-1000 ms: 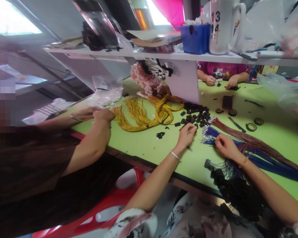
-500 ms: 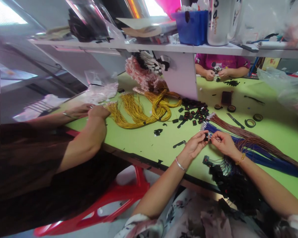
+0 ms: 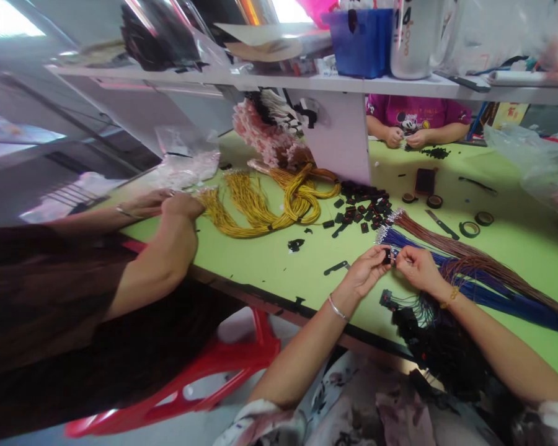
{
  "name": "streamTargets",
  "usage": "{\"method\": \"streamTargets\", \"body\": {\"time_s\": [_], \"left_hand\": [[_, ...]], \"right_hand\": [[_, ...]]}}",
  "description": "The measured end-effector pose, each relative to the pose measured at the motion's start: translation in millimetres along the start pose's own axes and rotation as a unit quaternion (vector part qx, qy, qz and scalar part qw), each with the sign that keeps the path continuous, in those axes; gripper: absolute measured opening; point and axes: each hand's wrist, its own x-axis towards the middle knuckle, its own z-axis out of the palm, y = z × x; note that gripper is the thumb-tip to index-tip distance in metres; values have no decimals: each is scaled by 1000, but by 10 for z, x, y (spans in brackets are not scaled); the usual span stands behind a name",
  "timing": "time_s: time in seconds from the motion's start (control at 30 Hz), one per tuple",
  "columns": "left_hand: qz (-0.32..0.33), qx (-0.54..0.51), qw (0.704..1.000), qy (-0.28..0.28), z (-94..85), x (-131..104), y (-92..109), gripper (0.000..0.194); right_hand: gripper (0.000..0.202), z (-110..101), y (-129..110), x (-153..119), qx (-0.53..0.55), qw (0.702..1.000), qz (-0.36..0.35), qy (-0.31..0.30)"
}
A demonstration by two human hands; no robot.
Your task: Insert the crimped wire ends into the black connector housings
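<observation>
Between the fingertips of my left hand (image 3: 368, 270) is a small black connector (image 3: 387, 256). Close against its right side, my right hand (image 3: 416, 266) pinches what looks like a thin wire end, too small to make out well. Blue wires (image 3: 474, 294) with silver tips lie behind and right of my hands, beside brown wires (image 3: 446, 246). Many loose black connectors (image 3: 360, 210) are piled further back. Below my hands, a bunch of wired black connectors (image 3: 413, 328) hangs at the table's front edge.
A co-worker's hands (image 3: 174, 203) are at the left near yellow wires (image 3: 246, 229). Another person in a purple shirt (image 3: 418, 114) works across the table. Tape rolls (image 3: 469, 230) and a knife (image 3: 441, 224) lie at the right. A shelf (image 3: 279, 80) crosses above; a red stool (image 3: 218, 371) stands below.
The view has shifted slightly, with the shelf sitting a little higher in it. My hands keep nearly the same pose around the black connector.
</observation>
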Motion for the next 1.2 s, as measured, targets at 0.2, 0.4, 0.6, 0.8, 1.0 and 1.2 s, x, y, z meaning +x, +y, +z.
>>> {"method": "streamTargets", "body": {"time_s": [0.2,0.4,0.6,0.8,1.0,1.2], "left_hand": [[5,12,1000,28,11,-12,-34,21],[38,59,994,81,46,-34,-142,33],[55,87,990,101,47,-21,-207,37],[67,130,983,110,43,-10,-221,36],[54,123,983,128,1,31,-164,36],[46,111,986,115,-23,17,-153,37]], "right_hand": [[15,30,4,-11,24,1000,16,-9],[17,57,18,-35,1,1000,-16,-18],[18,81,22,-68,-45,998,-40,-36],[19,8,78,48,-78,994,-35,-64],[19,-195,329,643,-181,977,114,-2],[18,-139,478,874,-263,946,186,-35]]}}
